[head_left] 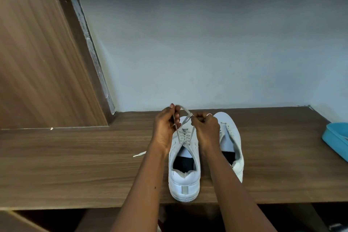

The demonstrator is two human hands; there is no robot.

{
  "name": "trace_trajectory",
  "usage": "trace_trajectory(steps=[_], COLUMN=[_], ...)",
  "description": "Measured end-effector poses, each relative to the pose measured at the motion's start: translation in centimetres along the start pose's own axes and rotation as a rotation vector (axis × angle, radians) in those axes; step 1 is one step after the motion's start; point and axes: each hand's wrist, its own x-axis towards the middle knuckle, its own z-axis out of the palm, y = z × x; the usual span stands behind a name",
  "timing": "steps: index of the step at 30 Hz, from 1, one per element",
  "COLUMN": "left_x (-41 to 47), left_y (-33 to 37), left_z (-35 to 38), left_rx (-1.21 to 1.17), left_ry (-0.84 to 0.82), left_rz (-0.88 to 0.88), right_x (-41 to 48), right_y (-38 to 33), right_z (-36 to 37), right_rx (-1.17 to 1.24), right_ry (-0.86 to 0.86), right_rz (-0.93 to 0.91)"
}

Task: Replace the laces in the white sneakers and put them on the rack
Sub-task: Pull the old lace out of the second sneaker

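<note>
Fingers (172, 107) of left hand (164, 130) and right hand (206, 130) pinch the flat grey lace (186, 110) ends above the left white leather sneaker (185, 177), near on the brown wooden table (75, 165). I judge tying is underway; next, cinch the knot.

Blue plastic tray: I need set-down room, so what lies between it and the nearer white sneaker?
Head view: only bare brown wood-grain shelf top lies between the blue plastic tray and the right-hand white sneaker.

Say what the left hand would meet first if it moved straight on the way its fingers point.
Probably the pale wall behind the shelf; nothing else lies beyond the left hand, depth unclear.
</note>
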Motion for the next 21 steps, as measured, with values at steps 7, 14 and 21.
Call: trace_trajectory(steps=[7,14,21], left_x=[0.2,0.5,1.2], left_y=[0.5,1.5,2.4], left_z=[0.1,0.0,-1.5], left_rx=[-0.046,-0.240,-0.372], left_ry=[-0.040,-0.023,0.114], left_rz=[0.089,0.154,0.260], right_x=[0.2,0.3,1.8], right_y=[-1.0,-2.6,-2.1], right_z=[-1.3,-1.6,-3.2], right_rx=[0.297,0.596,0.763], right_ry=[0.052,-0.032,0.036], right_rz=[0.013,0.013,0.103])
